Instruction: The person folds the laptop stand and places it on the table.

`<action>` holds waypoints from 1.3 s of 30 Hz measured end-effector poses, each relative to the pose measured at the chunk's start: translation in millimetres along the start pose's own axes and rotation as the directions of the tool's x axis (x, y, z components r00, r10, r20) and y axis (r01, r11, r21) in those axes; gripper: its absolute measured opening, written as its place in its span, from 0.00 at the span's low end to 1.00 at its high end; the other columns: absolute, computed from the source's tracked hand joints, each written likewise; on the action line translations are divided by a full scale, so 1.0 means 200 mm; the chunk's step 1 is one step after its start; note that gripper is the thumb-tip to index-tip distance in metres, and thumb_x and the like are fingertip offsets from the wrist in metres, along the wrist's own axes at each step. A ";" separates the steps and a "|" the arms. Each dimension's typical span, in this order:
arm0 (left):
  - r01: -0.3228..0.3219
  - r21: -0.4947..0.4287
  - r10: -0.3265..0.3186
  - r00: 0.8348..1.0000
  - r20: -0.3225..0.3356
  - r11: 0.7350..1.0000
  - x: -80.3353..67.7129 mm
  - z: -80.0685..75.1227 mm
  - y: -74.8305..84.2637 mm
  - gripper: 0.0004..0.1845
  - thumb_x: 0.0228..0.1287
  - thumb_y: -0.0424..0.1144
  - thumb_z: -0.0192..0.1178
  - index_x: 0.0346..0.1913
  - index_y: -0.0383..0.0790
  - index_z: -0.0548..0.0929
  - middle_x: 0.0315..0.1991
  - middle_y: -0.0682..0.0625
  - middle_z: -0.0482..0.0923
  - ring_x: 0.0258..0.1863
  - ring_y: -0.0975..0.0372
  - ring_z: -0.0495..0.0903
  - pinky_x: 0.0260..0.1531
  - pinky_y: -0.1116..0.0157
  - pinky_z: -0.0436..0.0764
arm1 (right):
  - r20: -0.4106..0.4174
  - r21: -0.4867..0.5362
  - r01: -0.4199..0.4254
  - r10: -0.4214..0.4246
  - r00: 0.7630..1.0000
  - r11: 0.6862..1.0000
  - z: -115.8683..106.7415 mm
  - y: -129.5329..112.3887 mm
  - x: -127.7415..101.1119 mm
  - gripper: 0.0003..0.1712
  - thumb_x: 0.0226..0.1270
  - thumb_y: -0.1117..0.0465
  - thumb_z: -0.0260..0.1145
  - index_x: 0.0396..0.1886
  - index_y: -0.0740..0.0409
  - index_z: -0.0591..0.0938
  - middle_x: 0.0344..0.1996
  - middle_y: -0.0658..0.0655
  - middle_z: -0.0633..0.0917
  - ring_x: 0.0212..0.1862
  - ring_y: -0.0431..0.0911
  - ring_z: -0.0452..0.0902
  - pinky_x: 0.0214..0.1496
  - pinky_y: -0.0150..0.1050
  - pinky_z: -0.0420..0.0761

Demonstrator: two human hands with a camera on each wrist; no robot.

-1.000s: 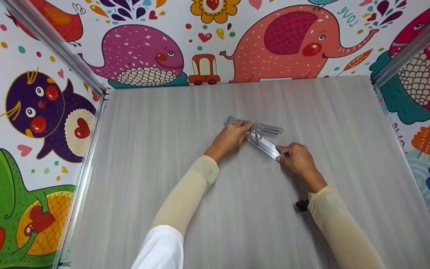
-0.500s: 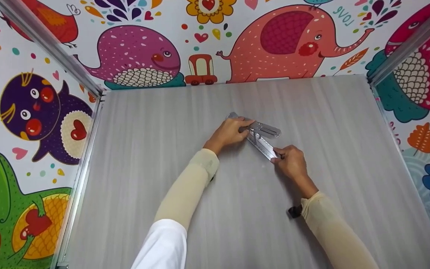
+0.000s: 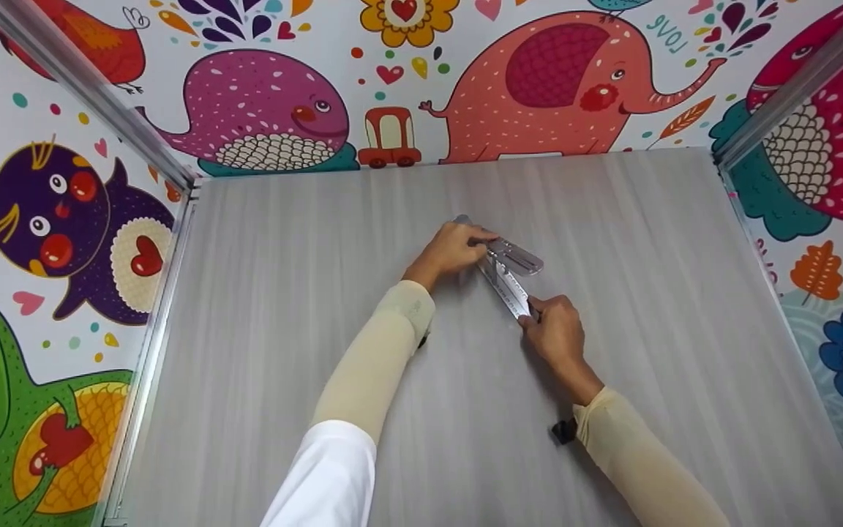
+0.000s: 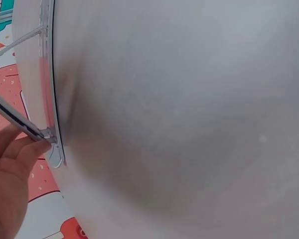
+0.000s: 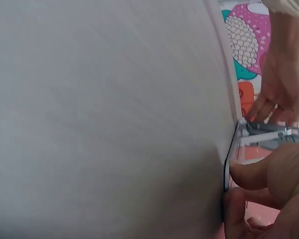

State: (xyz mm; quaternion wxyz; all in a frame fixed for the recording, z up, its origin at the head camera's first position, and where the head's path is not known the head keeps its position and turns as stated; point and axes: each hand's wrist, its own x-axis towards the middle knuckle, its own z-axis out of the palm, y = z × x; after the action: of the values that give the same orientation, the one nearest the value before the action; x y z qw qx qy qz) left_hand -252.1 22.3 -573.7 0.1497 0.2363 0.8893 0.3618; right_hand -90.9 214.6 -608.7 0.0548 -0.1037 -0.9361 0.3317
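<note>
Both hands hold a silver hinged metal device made of a slotted upper arm [image 3: 518, 258] and a flat lower strip [image 3: 503, 289] with small marks along it. The two parts stand apart in a narrow V, joined by a thin strut [image 5: 261, 138]. My left hand [image 3: 453, 247] grips the hinged end, where its fingers hide part of the metal. In the left wrist view, the fingertips of that hand [image 4: 10, 172] pinch close to the hinge. My right hand [image 3: 557, 329] pinches the free end of the lower strip between thumb and fingers.
Underneath is a grey wood-grain table [image 3: 304, 293]. Walls with cartoon animals, such as an elephant [image 3: 538, 95], stand at the back and sides. Metal posts [image 3: 787, 88] rise at the rear corners. A small black piece [image 3: 563, 432] sits at my right wrist.
The device has turned clockwise in the head view, its free ends swinging nearer to me. My right hand has moved down and slightly left with the strip; both hands keep their hold.
</note>
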 end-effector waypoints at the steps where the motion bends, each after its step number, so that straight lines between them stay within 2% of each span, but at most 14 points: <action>1: 0.002 -0.009 -0.002 1.000 -0.008 1.000 0.01 0.00 0.00 0.22 0.67 0.39 0.55 0.61 0.56 0.85 0.63 0.54 0.82 0.60 0.62 0.79 0.66 0.61 0.76 | -0.004 -0.005 -0.001 0.001 1.000 1.000 0.01 -0.01 -0.01 0.24 0.51 0.63 0.80 0.52 0.57 0.90 0.38 0.66 0.86 0.42 0.59 0.82 0.42 0.58 0.79; 3: 0.006 -0.024 -0.007 1.000 -0.022 1.000 0.02 0.01 0.01 0.21 0.67 0.39 0.55 0.59 0.55 0.86 0.62 0.54 0.83 0.61 0.62 0.80 0.66 0.61 0.75 | -0.005 -0.012 0.006 -0.006 1.000 1.000 0.02 -0.03 -0.03 0.24 0.52 0.62 0.80 0.51 0.59 0.89 0.38 0.66 0.86 0.41 0.61 0.82 0.41 0.59 0.79; 10: 0.010 -0.055 -0.013 0.998 -0.056 0.998 0.06 0.02 0.03 0.17 0.69 0.39 0.55 0.55 0.52 0.90 0.57 0.55 0.86 0.51 0.65 0.81 0.58 0.63 0.79 | -0.016 -0.065 0.014 -0.015 1.000 0.998 0.06 -0.08 -0.07 0.22 0.54 0.61 0.79 0.50 0.62 0.90 0.33 0.66 0.84 0.36 0.62 0.81 0.36 0.59 0.79; 14: 0.031 -0.061 -0.034 0.998 -0.054 0.998 0.07 0.02 0.04 0.17 0.70 0.39 0.55 0.54 0.52 0.90 0.56 0.55 0.87 0.47 0.66 0.81 0.54 0.65 0.80 | -0.021 -0.048 0.017 -0.018 1.000 0.999 0.07 -0.09 -0.07 0.20 0.53 0.60 0.80 0.47 0.62 0.91 0.31 0.65 0.85 0.35 0.61 0.82 0.37 0.58 0.79; 19: 0.033 -0.082 -0.037 0.998 -0.047 0.996 0.07 0.03 0.04 0.17 0.71 0.39 0.55 0.54 0.52 0.90 0.54 0.55 0.87 0.39 0.64 0.77 0.39 0.68 0.77 | -0.019 -0.027 0.007 -0.008 1.000 1.000 0.09 -0.11 -0.08 0.16 0.51 0.60 0.82 0.40 0.61 0.92 0.29 0.64 0.85 0.34 0.59 0.81 0.38 0.56 0.79; 22: 0.014 -0.079 -0.019 0.998 -0.065 0.997 0.07 0.04 0.04 0.17 0.71 0.38 0.54 0.53 0.51 0.91 0.53 0.54 0.88 0.36 0.64 0.75 0.35 0.69 0.74 | -0.017 -0.021 -0.004 0.004 1.000 1.000 0.12 -0.13 -0.08 0.15 0.51 0.59 0.82 0.38 0.61 0.92 0.29 0.63 0.85 0.35 0.58 0.81 0.38 0.55 0.79; 26: 0.008 -0.062 -0.014 0.996 -0.092 0.998 0.07 0.04 0.03 0.16 0.70 0.37 0.54 0.51 0.50 0.92 0.52 0.54 0.88 0.37 0.65 0.75 0.36 0.71 0.72 | -0.010 -0.020 -0.024 0.024 1.000 1.000 0.15 -0.16 -0.10 0.17 0.51 0.57 0.82 0.39 0.62 0.91 0.31 0.63 0.85 0.36 0.58 0.82 0.38 0.55 0.80; 31: 0.039 -0.086 -0.046 0.996 -0.083 0.996 0.07 0.04 0.04 0.16 0.72 0.38 0.54 0.51 0.50 0.91 0.53 0.54 0.88 0.36 0.64 0.76 0.35 0.70 0.74 | -0.029 -0.019 -0.034 0.033 0.999 0.999 0.17 -0.18 -0.11 0.16 0.50 0.57 0.83 0.36 0.62 0.91 0.30 0.62 0.85 0.36 0.60 0.82 0.38 0.56 0.79; 39: 0.052 -0.086 -0.059 0.995 -0.079 0.995 0.07 0.04 0.03 0.15 0.73 0.38 0.55 0.49 0.50 0.92 0.52 0.54 0.88 0.44 0.65 0.80 0.51 0.65 0.80 | -0.044 -0.010 -0.030 0.029 0.999 1.000 0.21 -0.21 -0.13 0.16 0.49 0.57 0.83 0.34 0.61 0.90 0.29 0.61 0.84 0.34 0.59 0.82 0.37 0.55 0.79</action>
State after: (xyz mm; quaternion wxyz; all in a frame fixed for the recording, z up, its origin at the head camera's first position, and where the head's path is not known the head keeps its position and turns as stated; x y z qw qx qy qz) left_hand -259.1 38.1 -575.8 0.1333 0.1900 0.8849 0.4038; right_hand -79.8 150.9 -614.9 0.0698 -0.1250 -0.9348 0.3250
